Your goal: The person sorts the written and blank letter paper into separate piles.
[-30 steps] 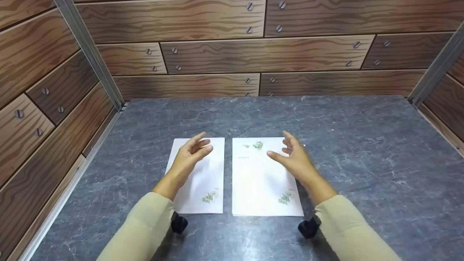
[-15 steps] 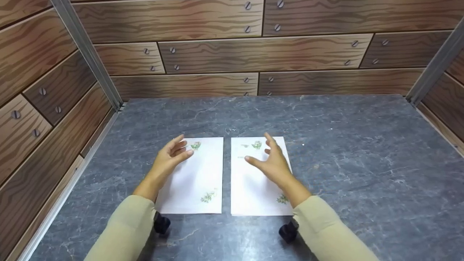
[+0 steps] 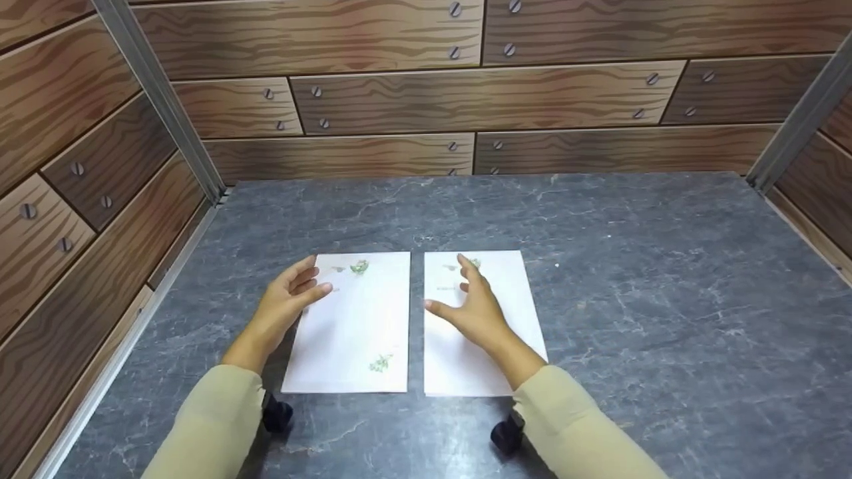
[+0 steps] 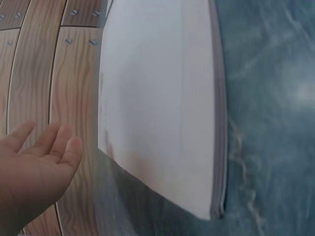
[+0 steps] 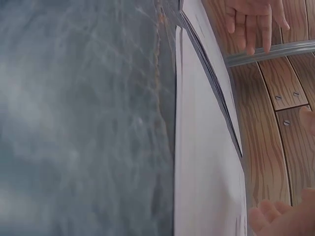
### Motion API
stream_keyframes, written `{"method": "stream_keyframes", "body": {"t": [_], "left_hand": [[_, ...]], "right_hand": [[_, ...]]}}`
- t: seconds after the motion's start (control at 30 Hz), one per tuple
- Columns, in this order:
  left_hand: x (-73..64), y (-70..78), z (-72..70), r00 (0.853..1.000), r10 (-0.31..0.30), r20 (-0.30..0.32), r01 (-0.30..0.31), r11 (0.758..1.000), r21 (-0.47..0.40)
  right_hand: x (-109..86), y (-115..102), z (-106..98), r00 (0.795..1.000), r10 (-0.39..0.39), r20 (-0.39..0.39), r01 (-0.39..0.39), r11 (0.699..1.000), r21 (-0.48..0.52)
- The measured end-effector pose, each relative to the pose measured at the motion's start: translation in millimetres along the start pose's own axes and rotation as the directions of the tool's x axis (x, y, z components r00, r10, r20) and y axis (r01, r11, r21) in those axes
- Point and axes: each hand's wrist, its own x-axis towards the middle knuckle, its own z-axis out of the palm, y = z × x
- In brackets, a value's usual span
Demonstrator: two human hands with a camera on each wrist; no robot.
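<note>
Two white paper stacks with small green flower prints lie side by side on the table, a narrow gap between them. At the outer left edge of the left stack (image 3: 359,319) hovers my left hand (image 3: 283,303), its fingers loosely bent and holding nothing. My right hand (image 3: 476,316) hangs over the right stack (image 3: 519,286), thumb spread from the fingers, with nothing in it. It hides part of that stack's prints. Seen from the left wrist, the stack (image 4: 157,98) has a layered edge and the left hand (image 4: 39,167) is apart from it.
The dark grey marbled table (image 3: 652,299) extends around the paper. Wood-patterned panels (image 3: 386,100) form the back and sides, with metal posts (image 3: 160,100) in the corners. A black wrist camera (image 3: 276,414) sits under the left sleeve, another black camera (image 3: 507,436) under the right.
Both hands have moved left and slightly toward me over the paper. The left hand has gone from above the left stack to its outer edge. The stacks have stayed put.
</note>
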Motion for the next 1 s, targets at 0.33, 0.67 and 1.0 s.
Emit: {"method": "stream_keyframes", "body": {"t": [0.33, 0.67, 1.0], "left_hand": [[-2.1, -9.3, -10.9, 0.998, -0.066, -0.011, 0.066, 0.998, 0.016], [-8.1, -16.2, -22.8, 0.994, -0.109, -0.008, 0.109, 0.994, 0.027], [-14.3, -21.6, -29.5, 0.992, -0.124, 0.021, 0.124, 0.992, 0.021]], "right_hand": [[-5.2, -3.9, 17.8, 0.998, -0.043, 0.054, 0.042, 0.999, 0.009], [-10.2, -5.1, 29.7, 0.990, -0.042, 0.134, 0.038, 0.999, 0.033], [-12.4, -8.2, 37.8, 0.981, -0.029, 0.194, 0.020, 0.999, 0.047]]}}
